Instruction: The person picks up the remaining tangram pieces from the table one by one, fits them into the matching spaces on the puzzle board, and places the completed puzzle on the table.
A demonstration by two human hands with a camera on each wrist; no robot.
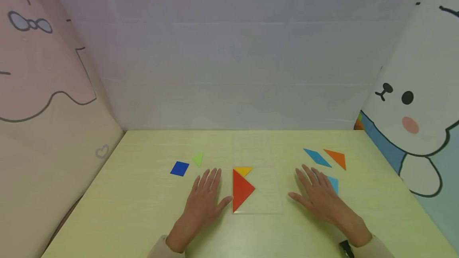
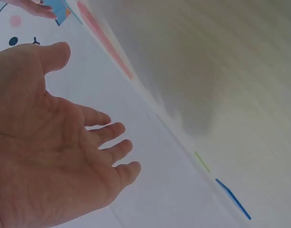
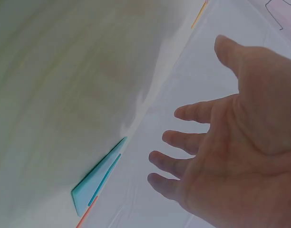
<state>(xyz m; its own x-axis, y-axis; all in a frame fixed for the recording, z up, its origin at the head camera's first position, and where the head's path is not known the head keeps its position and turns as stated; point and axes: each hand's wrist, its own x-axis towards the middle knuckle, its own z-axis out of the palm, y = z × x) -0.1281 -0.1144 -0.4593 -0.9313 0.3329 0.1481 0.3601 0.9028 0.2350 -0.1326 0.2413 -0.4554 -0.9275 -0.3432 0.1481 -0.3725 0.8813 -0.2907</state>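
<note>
A red triangle [image 1: 243,190] and a small yellow triangle [image 1: 243,171] lie at the left side of a clear, faintly outlined tray [image 1: 263,213]. To its left, my left hand [image 1: 204,202] has its fingers spread, with the thumb near the red triangle; the left wrist view shows nothing in the palm [image 2: 55,142]. My right hand [image 1: 319,198], holding nothing, is right of the tray with fingers extended. It partly hides a light blue triangle [image 1: 334,184]. Beyond lie a blue parallelogram [image 1: 317,158] and an orange triangle [image 1: 337,158].
A dark blue four-sided piece [image 1: 179,169] and a light green triangle [image 1: 199,159] lie beyond my left hand. The pale table [image 1: 118,194] meets a whitish back sheet [image 1: 229,75]. Cartoon-printed sheets flank both sides. A small black object [image 1: 346,248] is by my right sleeve.
</note>
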